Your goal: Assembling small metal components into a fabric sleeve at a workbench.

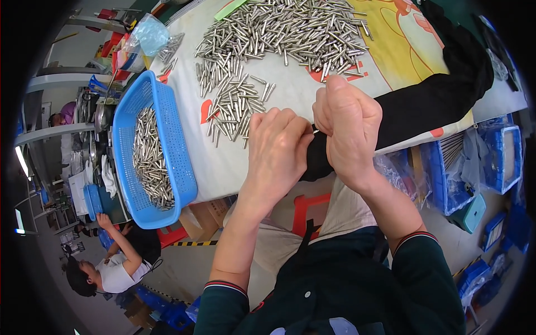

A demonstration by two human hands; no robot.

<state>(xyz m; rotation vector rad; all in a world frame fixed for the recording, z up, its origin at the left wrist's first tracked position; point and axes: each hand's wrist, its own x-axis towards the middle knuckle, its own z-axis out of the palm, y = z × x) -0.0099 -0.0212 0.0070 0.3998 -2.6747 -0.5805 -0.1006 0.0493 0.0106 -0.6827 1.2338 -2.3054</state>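
Note:
My left hand [276,148] and my right hand [350,125] meet over the near edge of the table. The left fingers are pinched together toward the right fist. The right hand is closed with its thumb on top. A tiny dark and pale bit shows between the two hands, but what they grip is mostly hidden. A long black cloth [413,109] lies below and to the right of the hands. Beyond them spreads a large pile of small silver metal pins [279,28], and a looser group of pins [237,103] lies nearer my left hand.
A blue perforated basket [187,173] with many metal pins stands at the table's left edge. A clear plastic bag [151,36] sits behind it. Blue crates [446,184] and a teal stool [470,214] are at the right. Another person [114,273] is at the lower left.

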